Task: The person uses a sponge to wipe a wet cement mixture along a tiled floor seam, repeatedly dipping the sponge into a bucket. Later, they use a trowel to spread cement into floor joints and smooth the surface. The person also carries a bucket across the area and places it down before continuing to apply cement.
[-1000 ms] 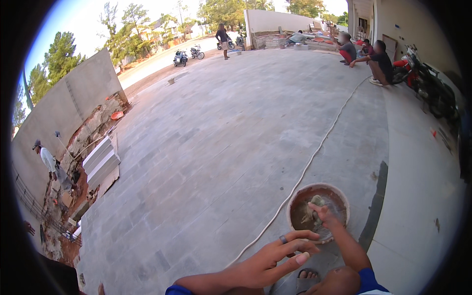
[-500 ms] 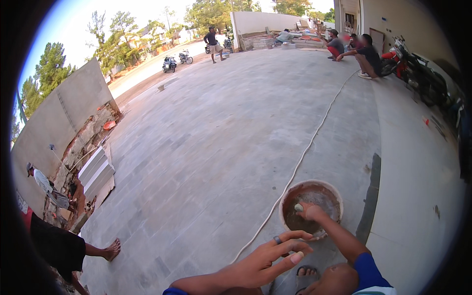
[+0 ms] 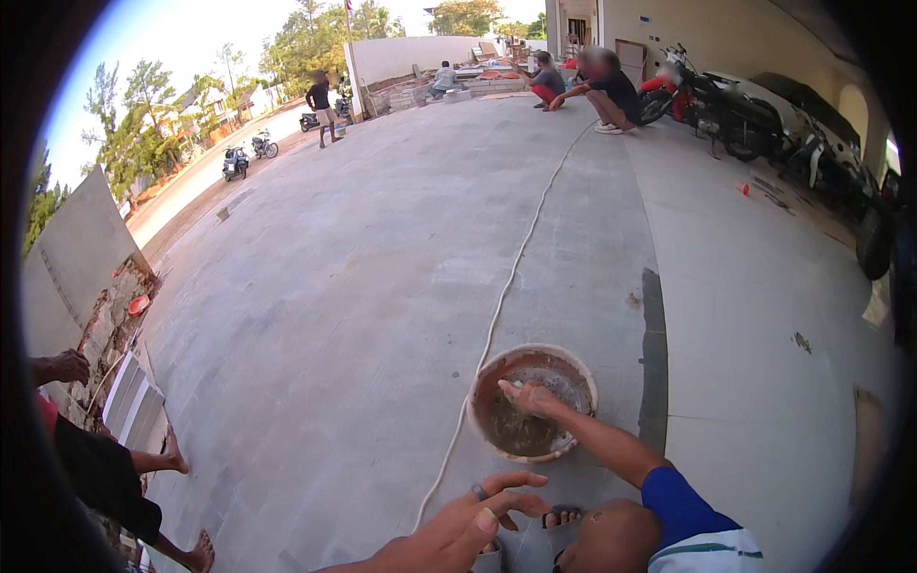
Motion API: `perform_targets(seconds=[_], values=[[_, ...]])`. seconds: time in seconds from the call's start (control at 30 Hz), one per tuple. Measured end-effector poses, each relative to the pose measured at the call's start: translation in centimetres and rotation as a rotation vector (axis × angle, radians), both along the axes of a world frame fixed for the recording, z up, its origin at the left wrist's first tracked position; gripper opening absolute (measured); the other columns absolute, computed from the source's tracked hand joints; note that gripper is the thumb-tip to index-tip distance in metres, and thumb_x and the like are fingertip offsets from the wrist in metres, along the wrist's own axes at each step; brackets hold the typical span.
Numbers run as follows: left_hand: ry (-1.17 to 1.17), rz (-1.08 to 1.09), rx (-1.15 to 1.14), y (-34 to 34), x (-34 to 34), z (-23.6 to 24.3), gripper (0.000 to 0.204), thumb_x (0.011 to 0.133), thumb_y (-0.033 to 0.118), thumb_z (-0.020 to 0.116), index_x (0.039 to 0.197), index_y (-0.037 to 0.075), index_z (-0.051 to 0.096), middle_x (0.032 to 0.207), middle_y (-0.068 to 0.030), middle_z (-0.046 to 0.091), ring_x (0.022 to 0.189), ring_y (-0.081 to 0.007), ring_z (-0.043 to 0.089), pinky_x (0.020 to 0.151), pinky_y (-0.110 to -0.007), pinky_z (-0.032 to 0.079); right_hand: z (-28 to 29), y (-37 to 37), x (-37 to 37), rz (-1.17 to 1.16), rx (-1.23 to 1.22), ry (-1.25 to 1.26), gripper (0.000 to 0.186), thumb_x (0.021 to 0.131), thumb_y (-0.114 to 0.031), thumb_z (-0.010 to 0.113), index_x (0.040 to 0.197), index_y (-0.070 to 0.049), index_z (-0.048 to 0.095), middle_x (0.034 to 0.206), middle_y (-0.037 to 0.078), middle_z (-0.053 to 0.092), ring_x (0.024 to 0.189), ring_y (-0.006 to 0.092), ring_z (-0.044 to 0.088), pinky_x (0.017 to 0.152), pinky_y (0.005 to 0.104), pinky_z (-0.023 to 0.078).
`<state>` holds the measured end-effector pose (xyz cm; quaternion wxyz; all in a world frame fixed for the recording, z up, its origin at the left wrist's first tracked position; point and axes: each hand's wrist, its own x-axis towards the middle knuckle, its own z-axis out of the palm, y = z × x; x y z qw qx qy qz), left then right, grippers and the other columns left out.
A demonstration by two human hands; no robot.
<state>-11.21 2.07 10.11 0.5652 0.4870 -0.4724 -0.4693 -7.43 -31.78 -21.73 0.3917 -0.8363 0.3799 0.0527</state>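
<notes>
A round reddish-brown basin (image 3: 584,369) with murky greyish water stands on the paving in front of me. My right hand (image 3: 533,397) is inside it, over the water, with its fingers closed around a small pale lump that shows only in part. I cannot tell what the lump is. Nearer to me, just below the basin, my left hand (image 3: 487,516) hangs in the air. Its fingers are apart and loosely bent, a dark ring is on one of them, and it holds nothing.
A pale hose or cable (image 3: 509,282) runs along the paving (image 3: 382,286) past the basin's left side. A barefoot person (image 3: 95,468) stands at the left. People crouch far ahead near parked motorcycles (image 3: 735,115). White panels (image 3: 132,406) lie by the broken wall edge.
The view has swung right, so the basin sits further left. My right hand has changed its angle in the basin, and less of the pale lump shows. The person at left has stepped further into view.
</notes>
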Motion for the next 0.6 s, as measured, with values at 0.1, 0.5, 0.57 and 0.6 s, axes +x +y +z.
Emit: perform_targets(seconds=[0.1,0.5,0.57,0.6], values=[[0.004,-0.045,0.024,-0.1,-0.7,-0.1,0.070,0.095,0.058,0.020,0.116,0.000,0.055,0.130,-0.0166,0.045,0.107,-0.0245,0.052,0.086,-0.036,0.043,3.8,2.8,0.4,0.123,-0.084,0.009,0.077,0.087,-0.063,0.036,0.115,0.005,0.059,0.119,0.033,0.053,0.116,0.0438,0.050,0.099,0.0456,0.039],[-0.065,0.006,0.016,-8.4,3.9,-3.2,0.063,0.099,0.051,0.020,0.114,-0.001,0.053,0.126,-0.0143,0.047,0.103,-0.0210,0.057,0.084,-0.034,0.047,4.2,1.6,-2.6,0.223,-0.152,-0.016,0.070,0.083,-0.058,0.052,0.126,-0.002,0.052,0.124,0.023,0.054,0.119,0.0350,0.050,0.099,0.0404,0.040],[-0.048,0.155,0.014,-11.4,5.0,-6.7,0.057,0.100,0.047,0.023,0.107,0.000,0.055,0.115,-0.0114,0.053,0.095,-0.0172,0.058,0.080,-0.032,0.047,2.5,-0.5,-5.0,0.243,-0.101,-0.178,0.069,0.082,-0.053,0.058,0.128,-0.002,0.049,0.123,0.020,0.055,0.117,0.0316,0.052,0.098,0.0387,0.040],[-0.058,0.272,0.032,-11.6,6.0,-9.1,0.055,0.101,0.046,0.025,0.104,0.001,0.056,0.110,-0.0100,0.055,0.090,-0.0156,0.058,0.077,-0.031,0.047,5.4,0.7,-5.7,0.233,-0.035,-0.279,0.067,0.081,-0.049,0.061,0.128,-0.002,0.048,0.122,0.020,0.056,0.115,0.0300,0.053,0.098,0.0379,0.041]])
